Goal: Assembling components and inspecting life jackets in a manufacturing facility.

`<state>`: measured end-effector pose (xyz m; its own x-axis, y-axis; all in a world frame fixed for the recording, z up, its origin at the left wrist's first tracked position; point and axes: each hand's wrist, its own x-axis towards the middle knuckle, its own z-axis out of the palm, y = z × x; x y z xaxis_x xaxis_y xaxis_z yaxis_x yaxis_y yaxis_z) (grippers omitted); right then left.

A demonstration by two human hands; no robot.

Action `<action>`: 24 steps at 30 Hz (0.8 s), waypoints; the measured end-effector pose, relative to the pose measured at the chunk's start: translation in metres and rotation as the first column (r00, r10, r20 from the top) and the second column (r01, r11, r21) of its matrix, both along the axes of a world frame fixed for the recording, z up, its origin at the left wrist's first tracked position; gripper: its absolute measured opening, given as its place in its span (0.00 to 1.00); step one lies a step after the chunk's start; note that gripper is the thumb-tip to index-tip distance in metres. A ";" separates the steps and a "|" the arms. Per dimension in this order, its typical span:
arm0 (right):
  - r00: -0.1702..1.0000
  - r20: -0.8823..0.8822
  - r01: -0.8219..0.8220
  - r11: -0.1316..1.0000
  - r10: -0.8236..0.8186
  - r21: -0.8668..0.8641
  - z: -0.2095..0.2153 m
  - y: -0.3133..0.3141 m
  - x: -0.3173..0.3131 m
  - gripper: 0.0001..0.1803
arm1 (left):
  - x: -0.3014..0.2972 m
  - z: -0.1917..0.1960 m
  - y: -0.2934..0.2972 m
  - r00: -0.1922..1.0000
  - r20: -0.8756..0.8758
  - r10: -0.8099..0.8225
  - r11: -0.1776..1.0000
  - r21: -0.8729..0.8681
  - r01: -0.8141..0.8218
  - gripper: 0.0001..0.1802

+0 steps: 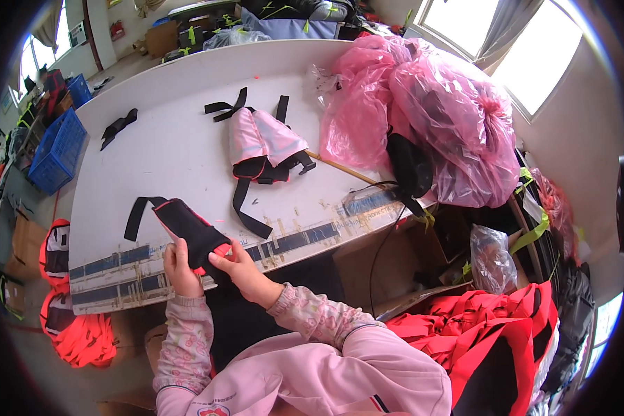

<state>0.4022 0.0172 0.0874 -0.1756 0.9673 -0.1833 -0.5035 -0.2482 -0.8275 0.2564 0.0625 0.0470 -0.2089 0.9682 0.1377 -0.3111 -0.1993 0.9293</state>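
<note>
Near the table's front edge, I hold a black padded fabric piece [187, 223] with red edging. A black strap [136, 218] trails from its far end onto the white table [152, 152]. My left hand [184, 272] grips its near left side with the thumb up. My right hand [247, 274] pinches its near right corner, where a bit of red shows under the thumb. Farther back lies a pink and black sewn piece [262, 139] with black straps and a buckle. What the fingers do beneath the held piece is hidden.
Pink plastic bags [457, 118], stuffed full, crowd the table's right end beside a black pouch [409, 166] and a thin stick [347, 168]. A folded black strap [118, 129] lies at the left. Red strapped pieces [478, 326] heap up at my right; a blue crate [57, 151] stands left.
</note>
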 end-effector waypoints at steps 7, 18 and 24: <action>0.983 0.058 0.155 0.962 -0.172 0.225 -0.019 0.003 0.004 0.28 | 0.001 0.035 0.002 0.671 -0.733 -0.111 0.967 0.075 0.242 0.13; 0.764 0.457 0.022 0.727 -0.455 0.687 0.003 -0.010 0.001 0.28 | 0.007 0.024 -0.009 0.920 0.102 -0.379 0.884 -0.254 0.392 0.10; 0.615 0.706 -0.169 0.816 -0.351 0.553 -0.003 -0.001 0.004 0.33 | 0.009 0.012 0.011 0.969 0.040 -0.245 0.938 -0.242 0.247 0.09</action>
<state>0.4060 0.0159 0.0847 -0.1303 0.9352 0.3293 0.3694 0.3540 -0.8592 0.2656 0.0732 0.0592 0.0401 0.9932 -0.1093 -0.3308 0.1164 0.9365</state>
